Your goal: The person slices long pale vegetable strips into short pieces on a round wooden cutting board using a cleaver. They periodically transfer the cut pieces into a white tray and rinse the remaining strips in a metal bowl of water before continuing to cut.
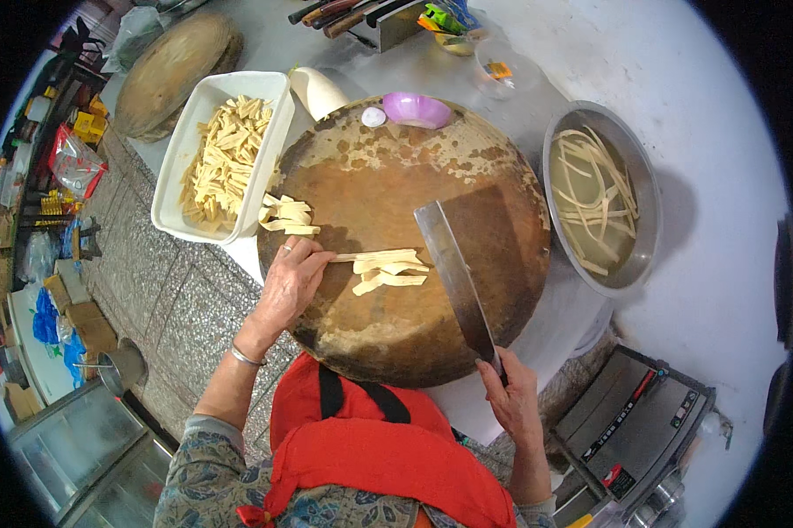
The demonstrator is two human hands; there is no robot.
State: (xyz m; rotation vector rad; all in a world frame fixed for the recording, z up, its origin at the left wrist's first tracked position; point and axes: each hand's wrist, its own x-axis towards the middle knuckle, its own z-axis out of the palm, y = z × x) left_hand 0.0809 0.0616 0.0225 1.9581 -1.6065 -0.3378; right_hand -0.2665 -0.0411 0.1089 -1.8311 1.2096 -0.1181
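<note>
My left hand pinches the end of a long pale-yellow yuba strip on a round wooden chopping block. Beside this strip lie several cut yuba pieces. In my right hand is the handle of a cleaver; its broad blade is just right of the pieces, over the block. A small pile of cut yuba rests at the block's left edge. Left of it, a white plastic tub holds many more pieces.
Half a purple onion and a small white slice sit at the block's far edge, near a white radish. To the right, a metal basin holds long strips in liquid. Knives stand in a rack at the back.
</note>
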